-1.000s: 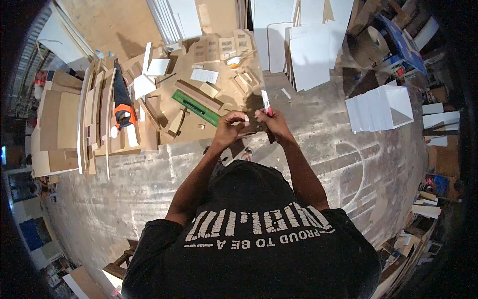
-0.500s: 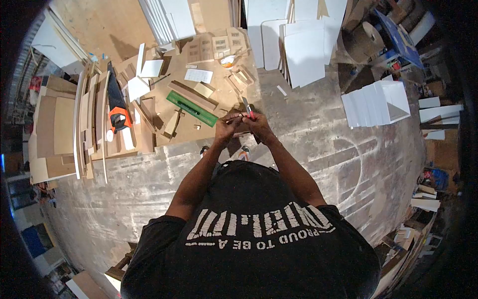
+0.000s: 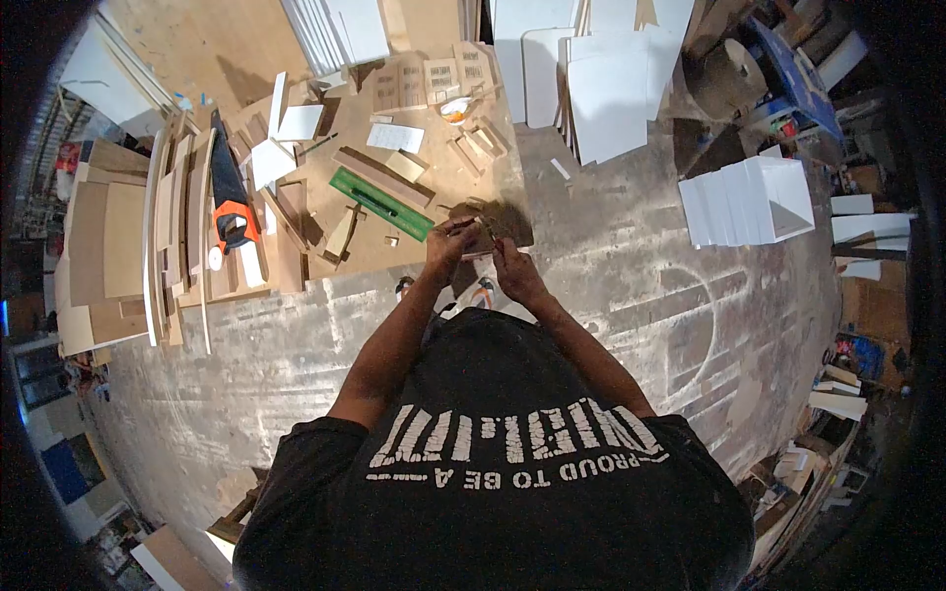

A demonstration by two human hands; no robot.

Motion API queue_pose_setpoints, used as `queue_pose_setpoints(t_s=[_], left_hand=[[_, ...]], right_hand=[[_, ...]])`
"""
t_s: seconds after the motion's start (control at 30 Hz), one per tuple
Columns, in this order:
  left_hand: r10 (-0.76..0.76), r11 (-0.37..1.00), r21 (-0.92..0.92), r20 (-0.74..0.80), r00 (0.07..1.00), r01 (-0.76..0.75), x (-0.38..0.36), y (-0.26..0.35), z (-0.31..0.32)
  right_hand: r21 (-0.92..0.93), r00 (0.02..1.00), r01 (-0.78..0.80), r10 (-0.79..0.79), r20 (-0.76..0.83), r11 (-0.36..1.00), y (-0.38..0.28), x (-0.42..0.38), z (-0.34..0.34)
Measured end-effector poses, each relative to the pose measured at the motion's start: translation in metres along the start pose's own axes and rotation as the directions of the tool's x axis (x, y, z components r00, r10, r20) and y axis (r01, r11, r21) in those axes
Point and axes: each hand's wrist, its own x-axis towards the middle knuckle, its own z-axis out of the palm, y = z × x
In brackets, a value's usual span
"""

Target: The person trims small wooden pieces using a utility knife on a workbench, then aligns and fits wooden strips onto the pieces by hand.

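Observation:
At the near right corner of the wooden worktable (image 3: 384, 258), my left hand (image 3: 446, 246) has its fingers closed round a small item too small to name. My right hand (image 3: 518, 273) is close beside it, fingers pressed together on a thin object whose shape I cannot make out. A small gap parts the two hands. Just left of my left hand, a green tray-like tool (image 3: 378, 204) lies on the table with a dark bar along it. Beyond it are a long wooden strip (image 3: 382, 177) and a white paper sheet (image 3: 396, 138).
A saw with an orange handle (image 3: 236, 226) lies among stacked boards on the left. White panels (image 3: 606, 98) lean at the back. A white box-like stack (image 3: 749, 202) stands on the floor at the right. Small wood pieces (image 3: 477, 148) lie near the table's right edge.
My right hand has turned and moved slightly down, away from my left. The red-handled blade seen upright in it before no longer shows clearly. The view has shifted slightly.

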Motion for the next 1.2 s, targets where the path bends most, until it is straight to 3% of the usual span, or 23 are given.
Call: queue_pose_setpoints(t_s=[0.23,0.53,0.8,0.9,1.2], left_hand=[[-0.031,0.997,-0.064,-0.008,0.999,0.030,0.005,-0.009,0.000],[-0.030,0.999,-0.034,-0.021,0.999,0.029,0.010,-0.015,-0.001],[-0.031,0.998,-0.054,-0.010,0.999,0.030,0.005,-0.009,0.001],[-0.003,0.996,-0.084,-0.072,0.997,-0.003,0.008,-0.012,0.006],[-0.037,0.997,0.063,-0.150,0.988,0.047,0.000,0.012,0.018]], right_hand=[[-0.018,1.000,-0.002,0.002,-0.006,1.000,-0.028,-0.004,-0.008],[-0.033,0.998,-0.065,0.064,-0.013,0.997,-0.009,0.004,0.006],[-0.167,0.995,-0.098,0.101,0.010,0.981,-0.035,0.000,-0.002],[-0.207,0.993,-0.112,0.118,0.019,0.972,-0.037,0.001,-0.002],[-0.223,0.979,-0.166,0.188,0.080,0.960,-0.042,0.007,-0.004]])
